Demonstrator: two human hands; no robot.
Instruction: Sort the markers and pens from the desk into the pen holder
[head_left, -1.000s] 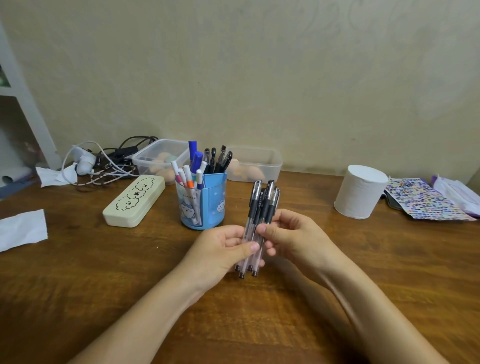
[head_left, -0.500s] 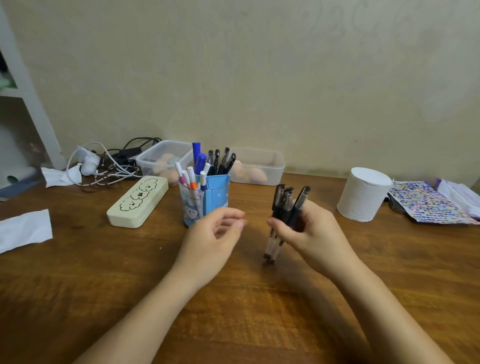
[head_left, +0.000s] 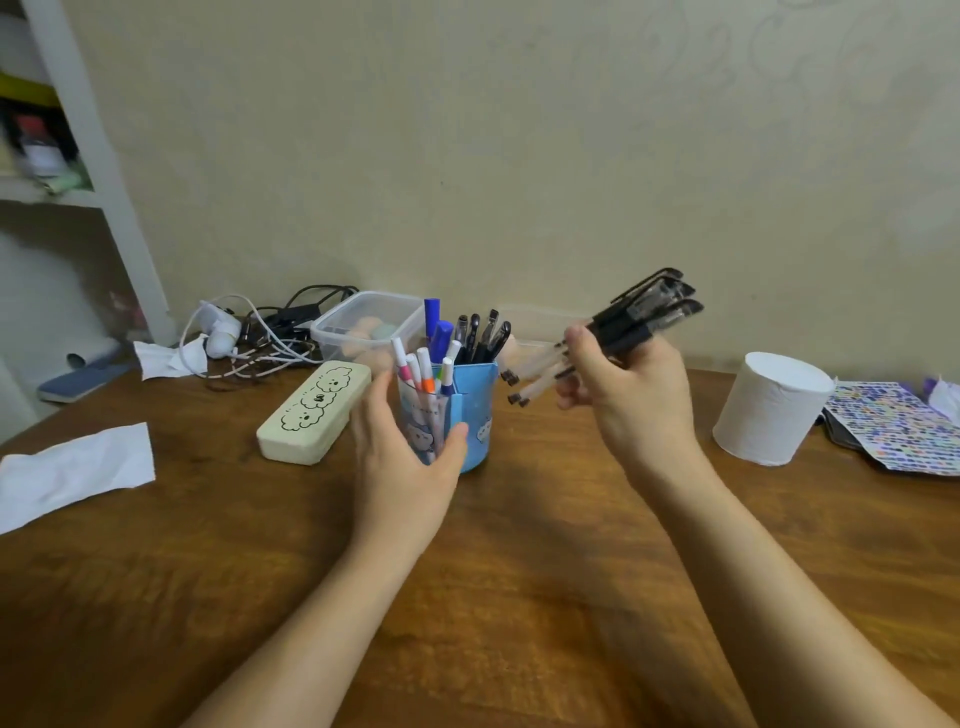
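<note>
A blue pen holder (head_left: 475, 410) stands mid-desk. It holds white markers with coloured tips, two blue markers and several black pens. My left hand (head_left: 402, 457) wraps around its front left side, thumb on the front and fingers at the left. My right hand (head_left: 631, 395) is raised just right of the holder and grips a bundle of black-capped clear pens (head_left: 613, 335). The bundle is tilted, caps up to the right and tips pointing left toward the holder's rim.
A cream pencil case (head_left: 314, 413) lies left of the holder. Two clear plastic tubs (head_left: 371, 322), a tangle of cables (head_left: 254, 338) and a white shelf unit stand behind. A tissue roll (head_left: 774, 410) and sticker sheets (head_left: 893, 426) sit right. White paper (head_left: 72, 475) lies left.
My left hand let go of the pen bundle and moved up to the pen holder. My right hand lifted the bundle and tilted it with its tips toward the holder.
</note>
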